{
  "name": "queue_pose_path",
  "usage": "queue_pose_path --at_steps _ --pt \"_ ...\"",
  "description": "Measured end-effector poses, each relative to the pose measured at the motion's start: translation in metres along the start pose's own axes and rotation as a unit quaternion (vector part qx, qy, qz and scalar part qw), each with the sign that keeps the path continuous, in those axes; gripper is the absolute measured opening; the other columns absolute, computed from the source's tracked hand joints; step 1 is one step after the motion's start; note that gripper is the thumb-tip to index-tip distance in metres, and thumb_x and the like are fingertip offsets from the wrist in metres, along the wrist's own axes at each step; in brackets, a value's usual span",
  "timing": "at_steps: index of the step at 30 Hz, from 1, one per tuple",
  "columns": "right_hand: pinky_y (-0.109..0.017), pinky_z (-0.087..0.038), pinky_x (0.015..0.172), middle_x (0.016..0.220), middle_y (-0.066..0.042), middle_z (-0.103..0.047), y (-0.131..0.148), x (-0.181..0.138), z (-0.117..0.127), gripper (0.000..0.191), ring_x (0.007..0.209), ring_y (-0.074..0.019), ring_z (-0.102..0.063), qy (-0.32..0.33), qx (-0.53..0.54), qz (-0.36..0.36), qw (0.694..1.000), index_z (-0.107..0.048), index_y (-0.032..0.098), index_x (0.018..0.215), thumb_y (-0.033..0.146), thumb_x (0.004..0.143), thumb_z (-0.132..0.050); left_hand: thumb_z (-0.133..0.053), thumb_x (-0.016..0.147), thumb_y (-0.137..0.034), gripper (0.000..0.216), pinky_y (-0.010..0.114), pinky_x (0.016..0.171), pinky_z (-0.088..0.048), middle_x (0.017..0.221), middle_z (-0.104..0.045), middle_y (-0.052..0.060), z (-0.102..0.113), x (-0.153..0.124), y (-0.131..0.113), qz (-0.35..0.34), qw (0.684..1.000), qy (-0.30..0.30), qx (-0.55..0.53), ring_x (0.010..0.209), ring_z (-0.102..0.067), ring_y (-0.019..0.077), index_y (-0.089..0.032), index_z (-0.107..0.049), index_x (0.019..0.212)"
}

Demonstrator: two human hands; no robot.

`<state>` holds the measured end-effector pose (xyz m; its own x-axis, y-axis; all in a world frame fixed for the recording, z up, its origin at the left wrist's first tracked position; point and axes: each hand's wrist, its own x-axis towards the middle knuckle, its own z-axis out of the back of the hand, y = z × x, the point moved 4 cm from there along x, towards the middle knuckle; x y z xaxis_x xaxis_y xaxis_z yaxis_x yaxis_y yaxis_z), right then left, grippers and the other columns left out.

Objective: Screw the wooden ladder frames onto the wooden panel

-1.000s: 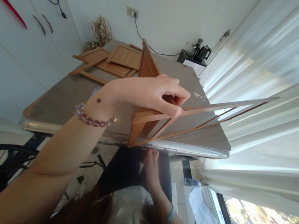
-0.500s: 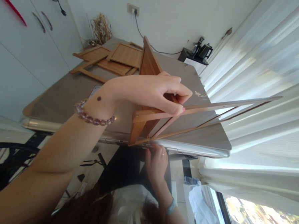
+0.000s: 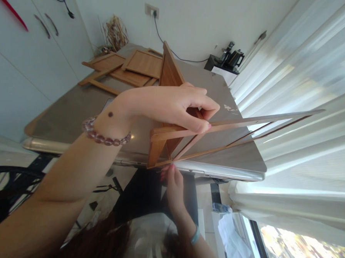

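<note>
My left hand (image 3: 188, 106), with a beaded bracelet on its wrist, is closed around the upper corner of a wooden frame (image 3: 233, 125). The frame stands on the table, its long rails stretching right. A wooden panel (image 3: 171, 67) rises upright behind that hand and joins the frame's left end. Below, at the table's near edge, my right hand (image 3: 173, 185) has its fingers curled, thumb and fingertips close together at the frame's lower joint. Whatever lies between those fingertips is too small to make out.
Several more wooden panels and frames (image 3: 142, 64) lie at the back left of the grey table (image 3: 60, 115). A phone is partly hidden behind my left wrist. Beyond the table stand a black kettle (image 3: 236, 58) and a small cabinet; white curtains (image 3: 308, 74) hang at right.
My right hand has shifted left and up to the frame's lower joint, its fingers curling in. My left hand keeps its grip on the wooden frame.
</note>
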<state>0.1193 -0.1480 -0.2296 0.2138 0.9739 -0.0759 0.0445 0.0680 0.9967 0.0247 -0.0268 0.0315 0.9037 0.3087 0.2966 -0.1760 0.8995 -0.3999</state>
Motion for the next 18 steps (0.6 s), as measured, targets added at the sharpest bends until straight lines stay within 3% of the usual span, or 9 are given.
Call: queue_pose_path --at_steps 3,6,11,18 --pt "-0.022 -0.043 0.056 0.065 0.003 -0.053 -0.002 0.000 -0.010 0.024 0.057 -0.0096 -0.047 0.017 0.260 -0.124 0.957 -0.060 0.020 0.078 0.036 0.094 -0.054 -0.050 0.088 -0.042 0.030 0.031 0.077 -0.038 0.071 -0.050 0.001 0.000 0.000 0.000 0.010 1.000 0.001 -0.004 0.079 -0.049 0.0147 -0.019 -0.046 0.070" --pt "-0.020 -0.043 0.059 0.066 0.005 -0.048 0.010 0.001 -0.007 0.011 0.060 -0.0090 -0.045 0.035 0.306 -0.140 0.941 -0.059 0.021 0.079 0.019 0.089 -0.055 -0.051 0.087 -0.042 0.030 0.031 0.076 -0.038 0.072 -0.049 0.001 0.000 0.000 0.001 0.019 1.000 -0.002 -0.007 0.076 -0.048 0.0136 -0.019 -0.047 0.070" --pt "-0.020 -0.039 0.057 0.065 0.007 -0.040 0.025 -0.001 -0.003 0.021 0.057 -0.0094 -0.038 0.079 0.432 -0.191 0.878 -0.057 0.021 0.077 0.007 0.088 -0.046 -0.051 0.087 -0.044 0.031 0.030 0.073 -0.039 0.071 -0.049 0.001 0.000 -0.001 0.003 0.013 1.000 -0.006 -0.006 0.073 -0.048 0.0127 -0.019 -0.049 0.070" --pt "-0.018 -0.036 0.056 0.065 0.008 -0.035 0.027 -0.004 -0.005 0.022 0.056 -0.0090 -0.034 0.084 0.443 -0.209 0.868 -0.058 0.020 0.078 0.009 0.091 -0.044 -0.052 0.087 -0.043 0.029 0.030 0.075 -0.039 0.071 -0.050 0.001 0.000 0.000 0.003 0.015 1.000 -0.007 -0.010 0.073 -0.048 0.0124 -0.019 -0.052 0.070"
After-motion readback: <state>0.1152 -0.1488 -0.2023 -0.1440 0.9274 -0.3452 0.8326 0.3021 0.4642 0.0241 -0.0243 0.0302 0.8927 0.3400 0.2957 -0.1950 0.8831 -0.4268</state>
